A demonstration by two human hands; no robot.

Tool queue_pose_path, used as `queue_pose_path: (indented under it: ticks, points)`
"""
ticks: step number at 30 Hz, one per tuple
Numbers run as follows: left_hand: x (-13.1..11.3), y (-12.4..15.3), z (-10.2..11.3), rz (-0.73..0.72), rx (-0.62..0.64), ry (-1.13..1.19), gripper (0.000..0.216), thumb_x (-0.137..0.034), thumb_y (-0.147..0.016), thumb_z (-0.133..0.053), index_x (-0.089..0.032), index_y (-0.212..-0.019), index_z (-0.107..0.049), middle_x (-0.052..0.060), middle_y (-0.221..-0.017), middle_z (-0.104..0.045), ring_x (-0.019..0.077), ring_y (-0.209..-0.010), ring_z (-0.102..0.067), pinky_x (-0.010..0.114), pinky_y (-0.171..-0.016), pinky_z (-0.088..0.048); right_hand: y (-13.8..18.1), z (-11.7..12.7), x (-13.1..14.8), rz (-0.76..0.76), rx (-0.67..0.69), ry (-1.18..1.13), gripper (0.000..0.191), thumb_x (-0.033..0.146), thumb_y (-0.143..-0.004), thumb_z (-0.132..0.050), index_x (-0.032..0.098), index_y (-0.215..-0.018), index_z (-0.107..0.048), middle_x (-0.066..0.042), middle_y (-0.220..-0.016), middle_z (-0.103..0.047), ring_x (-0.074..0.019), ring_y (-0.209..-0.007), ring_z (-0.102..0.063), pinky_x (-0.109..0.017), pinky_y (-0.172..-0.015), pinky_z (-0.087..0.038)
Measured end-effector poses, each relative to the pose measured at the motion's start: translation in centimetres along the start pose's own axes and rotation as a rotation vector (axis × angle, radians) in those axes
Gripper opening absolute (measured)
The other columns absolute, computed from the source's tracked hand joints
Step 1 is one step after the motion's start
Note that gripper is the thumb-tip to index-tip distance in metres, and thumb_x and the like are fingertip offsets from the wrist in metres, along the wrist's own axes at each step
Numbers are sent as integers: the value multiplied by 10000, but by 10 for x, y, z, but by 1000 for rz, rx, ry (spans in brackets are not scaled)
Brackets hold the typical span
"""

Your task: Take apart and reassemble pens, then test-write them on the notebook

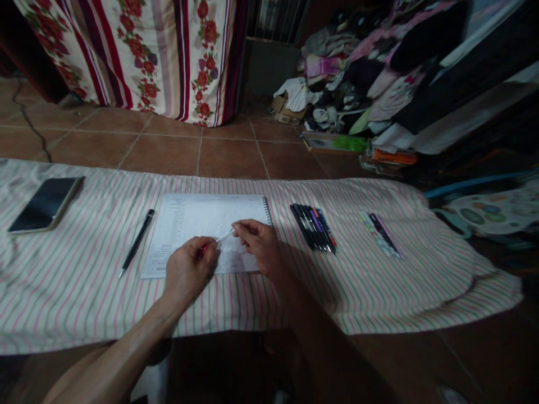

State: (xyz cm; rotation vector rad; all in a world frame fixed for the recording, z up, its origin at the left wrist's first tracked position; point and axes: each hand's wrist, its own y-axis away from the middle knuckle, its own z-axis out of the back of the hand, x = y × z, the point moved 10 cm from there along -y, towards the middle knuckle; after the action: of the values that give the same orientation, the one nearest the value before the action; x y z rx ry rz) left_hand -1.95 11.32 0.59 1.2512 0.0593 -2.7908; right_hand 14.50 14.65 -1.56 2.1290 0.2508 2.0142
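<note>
Above the notebook, my left hand (190, 268) is closed around the red part of a slim white-and-red pen (224, 235), mostly hidden by the fingers. The fingertips of my right hand (257, 241) pinch the far end of its thin white length. Under both hands lies a spiral notebook (206, 210), its coil on the right side and a printed table along the left. A black pen (138, 241) with a silver tip rests left of the notebook. To the right of it is a row of several dark pens (314, 229), one purple.
A smartphone (46, 203) lies at the left on the striped cloth (96, 297). Farther right is a small group of pens (382, 234). Beyond the covered table are a floral curtain (147, 56), piled clothes (370, 73) and a tiled floor (227, 156).
</note>
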Motion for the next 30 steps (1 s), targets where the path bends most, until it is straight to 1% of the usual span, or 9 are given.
queue_pose_path:
  ticks: [6, 13, 18, 21, 25, 28, 30]
  points:
    - [-1, 0, 1, 10, 19, -51, 280, -358, -819, -465, -207, -859, -697, 35, -758, -682, 170, -665, -600, 290, -625, -436, 1, -3, -1, -16, 38, 24, 298, 422, -647, -674, 160, -788, -653, -4, -704, -617, -71, -557, -441, -180, -444, -291]
    - [-2, 1, 3, 9, 29, -95, 269, -346, -825, -473, -209, -872, -699, 29, -738, -676, 169, -667, -601, 282, -623, -423, 1, 0, 3, -13, 23, 35, 277, 409, -651, -667, 161, -771, -654, -11, -708, -626, -75, -562, -462, -178, -437, -300]
    - [0, 1, 7, 22, 20, -173, 259, -333, -838, -473, -215, -892, -697, 27, -751, -678, 171, -675, -605, 277, -612, -396, 0, 5, 7, 24, -9, 74, 264, 397, -682, -636, 158, -791, -660, -19, -711, -631, -81, -568, -486, -183, -452, -327]
    - [0, 1, 12, 14, 24, -248, 267, -333, -853, -462, -210, -908, -693, 37, -785, -681, 179, -693, -607, 278, -611, -381, -2, 4, 6, 65, 4, 88, 245, 367, -699, -608, 156, -813, -659, -20, -706, -634, -85, -561, -511, -187, -447, -333]
    - [-3, 2, 20, -49, -1, -351, 285, -330, -877, -432, -208, -932, -683, 45, -853, -684, 181, -734, -601, 268, -597, -351, -5, -1, 1, 109, 52, 195, 204, 304, -722, -582, 158, -842, -660, -11, -692, -642, -92, -551, -555, -198, -472, -380]
    - [-4, 2, 26, -73, -29, -382, 290, -328, -883, -422, -203, -939, -678, 45, -851, -681, 176, -738, -596, 259, -587, -339, -5, -7, -3, 128, 84, 327, 168, 250, -742, -577, 170, -863, -661, 4, -670, -647, -97, -550, -586, -213, -521, -426]
    - [-4, 2, 28, -78, -42, -391, 287, -325, -884, -422, -202, -937, -676, 44, -853, -680, 171, -727, -595, 255, -584, -336, -4, -10, -3, 141, 82, 397, 145, 216, -755, -577, 180, -868, -660, 4, -687, -661, -104, -573, -611, -226, -567, -453]
